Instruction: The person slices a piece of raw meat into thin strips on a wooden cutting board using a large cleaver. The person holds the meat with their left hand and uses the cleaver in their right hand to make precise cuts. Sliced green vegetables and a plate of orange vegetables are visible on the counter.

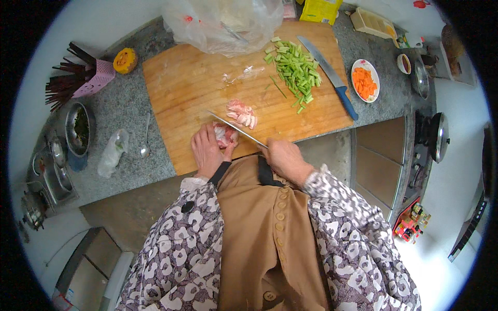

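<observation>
My left hand (208, 149) presses on a piece of raw meat (225, 135) near the front edge of the wooden cutting board (186, 81). The handle of a kitchen knife (243, 132) is in my right hand (287, 160); its blade lies along the right side of the piece, seen nearly edge-on. Just beyond the blade sit several slices of raw meat (242, 114). A heap of chopped green stalks (295, 70) is at the board's right, beside a second knife with a blue handle (345, 102).
A plate of orange vegetable slices (365, 81) stands right of the board. A plastic bag (225, 23) overlaps its back edge. To the left are a spoon (145, 144), another plastic bag (113, 153), a metal bowl of greens (79, 128), a cut pumpkin (125, 61) and a pink basket (95, 79).
</observation>
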`<state>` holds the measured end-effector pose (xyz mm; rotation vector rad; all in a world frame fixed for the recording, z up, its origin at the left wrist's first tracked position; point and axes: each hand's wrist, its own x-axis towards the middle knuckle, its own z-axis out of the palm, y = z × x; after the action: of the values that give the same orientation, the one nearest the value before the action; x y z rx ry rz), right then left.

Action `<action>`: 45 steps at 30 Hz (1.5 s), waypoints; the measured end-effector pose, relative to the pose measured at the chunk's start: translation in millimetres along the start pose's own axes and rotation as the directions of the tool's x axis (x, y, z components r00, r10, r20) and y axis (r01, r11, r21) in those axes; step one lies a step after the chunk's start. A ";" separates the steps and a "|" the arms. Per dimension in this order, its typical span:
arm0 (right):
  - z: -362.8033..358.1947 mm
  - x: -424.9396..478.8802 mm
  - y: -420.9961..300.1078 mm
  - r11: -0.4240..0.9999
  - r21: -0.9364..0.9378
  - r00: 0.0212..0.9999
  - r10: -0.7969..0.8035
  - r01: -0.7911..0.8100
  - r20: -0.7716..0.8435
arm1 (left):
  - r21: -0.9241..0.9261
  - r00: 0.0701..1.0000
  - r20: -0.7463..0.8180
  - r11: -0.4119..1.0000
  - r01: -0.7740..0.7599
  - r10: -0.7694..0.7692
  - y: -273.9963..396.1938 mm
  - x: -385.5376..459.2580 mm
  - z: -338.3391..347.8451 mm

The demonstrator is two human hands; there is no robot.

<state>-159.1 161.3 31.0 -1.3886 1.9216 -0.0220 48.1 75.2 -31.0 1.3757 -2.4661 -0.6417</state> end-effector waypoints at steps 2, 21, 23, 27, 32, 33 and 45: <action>-6.6 -8.1 2.7 1.000 -0.021 0.999 0.018 -0.018 0.027 | 0.018 1.000 -0.015 1.000 -0.006 0.006 -3.4 -2.7 4.9; 18.6 4.5 12.9 0.998 -0.016 0.997 -0.056 0.055 -0.059 | 0.013 0.999 -0.037 1.000 0.011 -0.011 -4.0 -6.9 10.5; 28.8 30.9 2.3 0.998 -0.007 0.995 -0.067 0.067 -0.070 | 0.002 0.998 -0.070 1.000 -0.001 0.001 -3.9 -5.0 14.2; 17.8 43.3 -16.8 0.991 0.049 0.977 -0.116 0.126 -0.179 | 0.008 1.000 -0.021 1.000 0.001 -0.001 -0.9 -0.1 8.8; 9.0 6.4 6.3 1.000 -0.019 1.000 -0.012 0.012 -0.024 | 0.033 0.999 -0.043 0.999 -0.007 0.008 -7.7 -4.9 12.9; 8.8 -0.3 11.2 1.000 -0.007 0.999 -0.014 0.013 -0.035 | 0.031 0.998 -0.053 0.999 -0.014 0.016 -8.5 -5.9 14.8; 19.1 31.8 -3.9 0.997 0.040 0.997 -0.068 0.069 -0.033 | 0.072 0.998 -0.056 0.997 -0.019 0.023 -5.0 -3.8 13.0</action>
<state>-149.1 141.1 1.3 -1.4345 1.8882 -0.1167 48.4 79.4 -44.8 1.3721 -2.4778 -0.5075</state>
